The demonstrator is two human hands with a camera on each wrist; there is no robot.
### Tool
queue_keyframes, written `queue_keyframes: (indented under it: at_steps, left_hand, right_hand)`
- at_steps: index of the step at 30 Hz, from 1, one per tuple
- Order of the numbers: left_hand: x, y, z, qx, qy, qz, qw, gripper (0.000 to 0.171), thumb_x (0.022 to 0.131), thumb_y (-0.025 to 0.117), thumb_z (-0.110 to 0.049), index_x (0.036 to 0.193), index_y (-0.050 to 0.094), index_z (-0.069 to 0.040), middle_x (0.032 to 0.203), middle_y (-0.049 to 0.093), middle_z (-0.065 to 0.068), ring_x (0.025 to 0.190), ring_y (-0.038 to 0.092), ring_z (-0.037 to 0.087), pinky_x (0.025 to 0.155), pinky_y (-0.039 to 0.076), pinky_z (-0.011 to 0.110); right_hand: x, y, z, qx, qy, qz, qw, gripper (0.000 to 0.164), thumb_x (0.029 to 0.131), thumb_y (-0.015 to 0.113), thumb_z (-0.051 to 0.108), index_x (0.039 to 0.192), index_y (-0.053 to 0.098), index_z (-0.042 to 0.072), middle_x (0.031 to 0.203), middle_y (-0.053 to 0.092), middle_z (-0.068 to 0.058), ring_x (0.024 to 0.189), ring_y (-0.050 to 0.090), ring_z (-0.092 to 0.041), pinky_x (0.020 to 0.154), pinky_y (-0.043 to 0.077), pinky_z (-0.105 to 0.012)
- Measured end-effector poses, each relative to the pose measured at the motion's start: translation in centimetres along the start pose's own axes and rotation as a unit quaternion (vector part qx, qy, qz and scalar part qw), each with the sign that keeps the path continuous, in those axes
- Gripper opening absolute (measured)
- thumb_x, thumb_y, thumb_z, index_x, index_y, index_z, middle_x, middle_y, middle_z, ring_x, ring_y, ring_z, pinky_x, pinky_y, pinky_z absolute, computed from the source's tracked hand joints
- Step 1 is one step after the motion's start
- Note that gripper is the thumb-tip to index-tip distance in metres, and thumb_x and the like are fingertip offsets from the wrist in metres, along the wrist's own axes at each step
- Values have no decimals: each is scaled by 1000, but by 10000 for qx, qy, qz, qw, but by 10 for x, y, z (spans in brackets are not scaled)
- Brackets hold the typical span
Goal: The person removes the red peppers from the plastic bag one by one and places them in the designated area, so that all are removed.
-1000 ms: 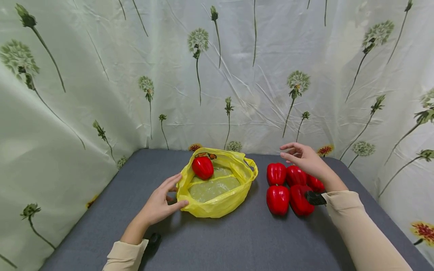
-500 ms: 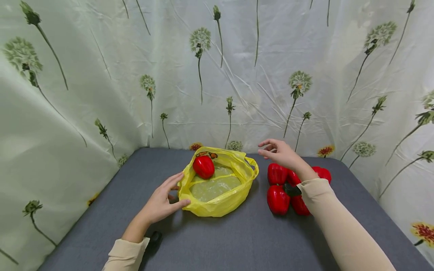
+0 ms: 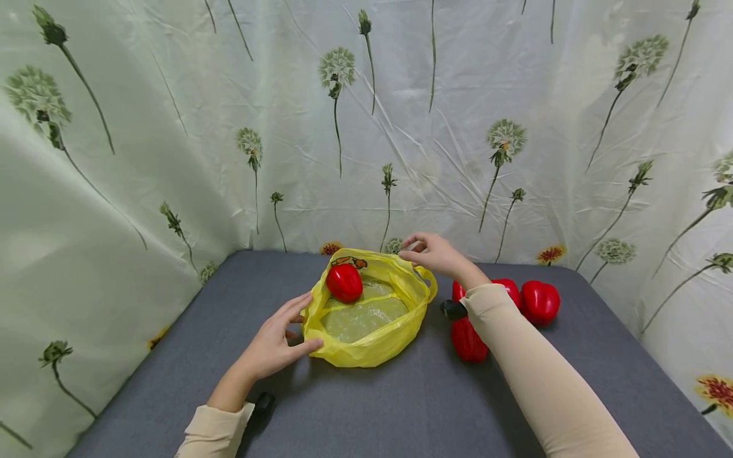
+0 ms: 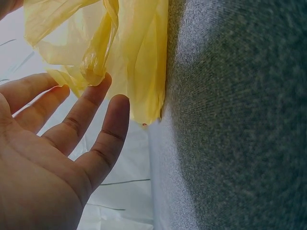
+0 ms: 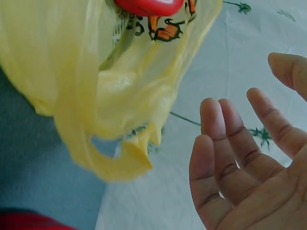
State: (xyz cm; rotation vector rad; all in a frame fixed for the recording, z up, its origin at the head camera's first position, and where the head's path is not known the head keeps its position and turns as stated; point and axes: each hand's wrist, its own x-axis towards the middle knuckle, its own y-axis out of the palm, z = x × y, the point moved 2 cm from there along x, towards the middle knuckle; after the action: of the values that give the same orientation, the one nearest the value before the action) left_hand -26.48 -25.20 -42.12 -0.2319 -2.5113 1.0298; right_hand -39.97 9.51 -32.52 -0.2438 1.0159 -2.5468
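Note:
A yellow plastic bag (image 3: 372, 346) stands on the table with its mouth spread wide, one red bell pepper (image 3: 343, 284) inside at the back left. At its left rim is my left hand (image 3: 275, 340), fingers spread and slightly bent; the left wrist view has the fingertips (image 4: 103, 81) against the thin plastic. My right hand (image 3: 438, 254) hovers empty over the bag's back right rim, near the handle loop (image 5: 108, 165), fingers loosely bent. To the right, partly hidden behind my right forearm, lie several more red peppers (image 3: 540, 303).
The grey table (image 3: 366, 413) ends at a pale curtain (image 3: 298, 114) printed with dandelions, which surrounds its back and sides. A black wrist strap part (image 3: 454, 310) sticks out from the right sleeve.
My right hand has travelled left, from above the peppers on the right to the bag's back right rim. The left hand, the bag and the pepper in it keep their places.

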Motion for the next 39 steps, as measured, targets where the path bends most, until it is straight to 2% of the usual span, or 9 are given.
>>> queue_keyframes:
  at_steps: [9,15,24,27,30,33,34,36,39]
  left_hand:
    - [0,1,0,23,50,9,10000,86,93,86,-36,162,46,-6,168,45,15,121,69,33,85,61,35]
    - [0,1,0,12,30,16,10000,86,92,86,-38,162,47,-8,168,46,14,121,70,32,86,61,37]
    - [1,2,1,17,46,9,10000,85,92,86,-38,162,48,-8,168,45,14,120,70,31,86,61,40]
    - [1,2,1,23,38,8,10000,85,92,86,-38,162,48,-8,168,46,14,120,70,31,86,61,39]
    - [1,2,2,33,22,17,10000,86,92,86,-39,162,48,-8,168,46,14,120,69,30,86,61,38]
    - [1,2,2,25,10,33,10000,86,92,86,-39,162,47,-8,168,45,15,121,69,31,86,61,38]
    - [1,2,2,17,7,37,10000,86,92,86,-39,162,47,-8,168,45,15,121,69,31,86,61,37]
    - [1,2,2,4,3,52,10000,86,92,86,-39,162,47,-8,168,45,15,121,69,31,87,61,37]
    - [2,2,3,-7,2,77,10000,86,92,85,-39,163,46,-8,169,45,14,121,69,31,87,61,36]
  right_hand:
    - [17,24,12,48,90,165,9998,43,109,64,33,142,63,6,134,71,-25,119,73,-42,105,56,-51]
    - [25,37,19,409,299,333,9982,42,109,63,32,143,61,7,137,67,-29,123,70,-44,109,53,-55]
    - [37,57,20,677,598,363,9952,42,108,65,34,141,62,9,140,66,-24,125,69,-41,101,56,-51]
    - [41,66,19,752,664,368,9943,43,108,65,35,142,61,8,143,66,-24,125,69,-40,91,57,-44]
    - [43,74,20,818,720,349,9934,44,108,66,34,141,61,7,139,67,-23,107,71,-33,71,51,-32]
    - [43,80,24,821,722,338,9934,46,107,67,34,142,60,6,130,68,-23,86,64,-22,60,41,-25]
    - [43,82,25,797,718,339,9936,46,107,67,34,143,60,6,127,68,-22,84,61,-21,59,41,-25]
    - [43,86,28,742,720,356,9940,49,107,67,35,145,58,6,124,68,-19,87,61,-22,66,49,-30]
    - [43,90,32,686,763,396,9939,52,107,66,37,148,56,8,132,66,-17,105,65,-29,88,58,-45]
